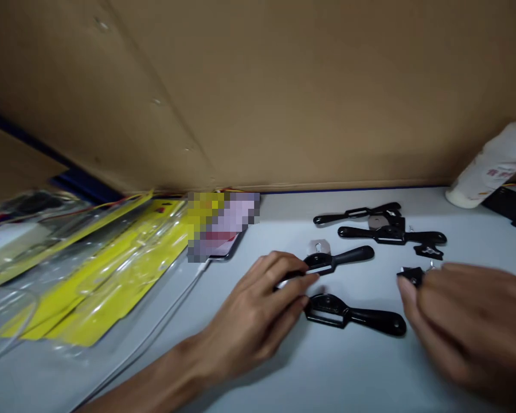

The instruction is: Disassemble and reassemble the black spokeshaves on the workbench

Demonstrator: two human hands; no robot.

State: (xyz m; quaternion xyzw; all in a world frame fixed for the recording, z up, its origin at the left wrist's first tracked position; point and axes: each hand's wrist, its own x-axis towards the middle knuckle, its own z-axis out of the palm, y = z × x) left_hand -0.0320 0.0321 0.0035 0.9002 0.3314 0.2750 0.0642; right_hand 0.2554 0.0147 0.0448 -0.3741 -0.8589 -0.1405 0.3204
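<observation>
My left hand (pixel 262 310) is closed over the left end of the nearest black spokeshave (pixel 372 321), its handle on that side hidden under the fingers. My index finger reaches over the left part of a second spokeshave (pixel 353 256), behind which lies a bright metal blade (pixel 319 247). At the right, my right hand (pixel 473 321) pinches a small black cap plate (pixel 413 276) with a shiny screw beside it. Two further spokeshaves lie farther back, one body (pixel 391 234) in front of the other (pixel 356 213). Another small black plate (pixel 429 251) rests near my right hand.
Yellow cards in clear plastic packaging (pixel 124 275) cover the left side. A phone (pixel 230 229) with a white cable (pixel 172 304) lies beside them. A whitish plastic bottle (pixel 490 166) stands back right. A brown board wall (pixel 284 97) bounds the table's far edge.
</observation>
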